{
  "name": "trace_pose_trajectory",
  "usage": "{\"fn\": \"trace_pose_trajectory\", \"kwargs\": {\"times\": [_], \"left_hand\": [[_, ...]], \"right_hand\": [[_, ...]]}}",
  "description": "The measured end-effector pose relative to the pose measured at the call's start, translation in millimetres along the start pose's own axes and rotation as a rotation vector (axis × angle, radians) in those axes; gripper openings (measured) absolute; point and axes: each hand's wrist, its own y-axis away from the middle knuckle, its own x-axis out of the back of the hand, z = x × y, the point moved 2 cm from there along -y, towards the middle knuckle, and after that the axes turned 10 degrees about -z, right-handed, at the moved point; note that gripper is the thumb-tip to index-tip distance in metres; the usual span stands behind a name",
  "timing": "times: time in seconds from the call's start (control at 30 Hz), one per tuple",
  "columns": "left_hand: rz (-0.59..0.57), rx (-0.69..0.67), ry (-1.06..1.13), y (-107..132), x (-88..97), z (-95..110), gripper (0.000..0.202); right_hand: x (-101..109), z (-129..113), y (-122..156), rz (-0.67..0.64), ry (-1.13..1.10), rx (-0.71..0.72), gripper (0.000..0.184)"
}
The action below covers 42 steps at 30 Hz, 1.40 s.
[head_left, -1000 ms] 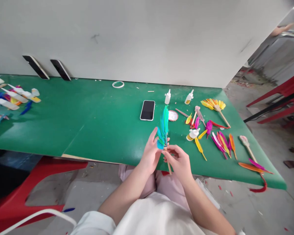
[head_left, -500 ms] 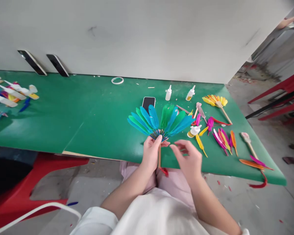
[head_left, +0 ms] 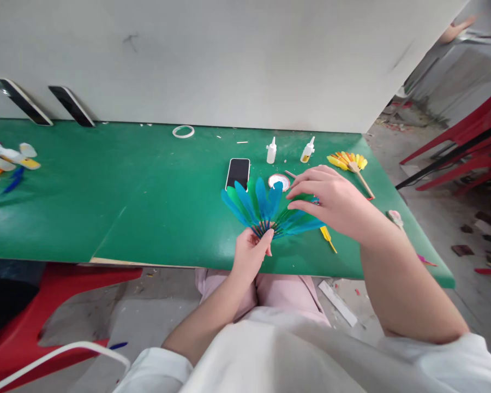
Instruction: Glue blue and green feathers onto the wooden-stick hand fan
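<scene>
Blue and green feathers spread out as a feather fan [head_left: 239, 203] over the front edge of the table. My left hand [head_left: 251, 248] pinches the fan where the quills meet, thumb on top. The fan's handle is hidden from view. My right hand [head_left: 331, 199] reaches over the right half of the fan, fingers curved and apart from the thumb. Its fingertips are at the green and blue feathers there; whether they touch is unclear. A phone [head_left: 238, 173] lies just behind the fan, beside a small round white lid or dish [head_left: 279, 182].
Two white glue bottles [head_left: 271, 150] stand at the back of the green table [head_left: 155, 202]. A yellow feather fan [head_left: 354, 164] lies at right, a yellow feather [head_left: 328, 239] nearer. White tape ring [head_left: 183, 131] and leaning phones [head_left: 71, 105] are by the wall. A red chair [head_left: 77, 281] is at left.
My right hand has risen from below the fan and moved right and away from me, over its right-hand feathers. The fan is turned and tilted slightly, still in my left hand. The view has shifted right.
</scene>
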Motion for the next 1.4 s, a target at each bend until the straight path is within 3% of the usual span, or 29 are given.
{"fn": "trace_pose_trajectory", "kwargs": {"times": [0.4,0.63,1.03,1.4], "left_hand": [[-0.022,-0.024,-0.109,-1.0,4.2,-2.6,0.03],[-0.068,0.027,-0.006,-2.9,2.3,-5.3,0.032],[-0.071,0.034,0.085,-4.0,2.1,-4.5,0.03],[-0.127,0.04,0.196,-8.9,2.3,-12.6,0.028]], "right_hand": [[-10.6,2.9,-7.4,-0.027,0.002,-0.019,0.012],[-12.8,2.8,-9.0,-0.022,-0.057,-0.012,0.012],[-14.8,7.1,-7.1,-0.061,-0.116,-0.131,0.013],[-10.3,23.6,-0.2,0.105,-0.458,-0.285,0.028]]}}
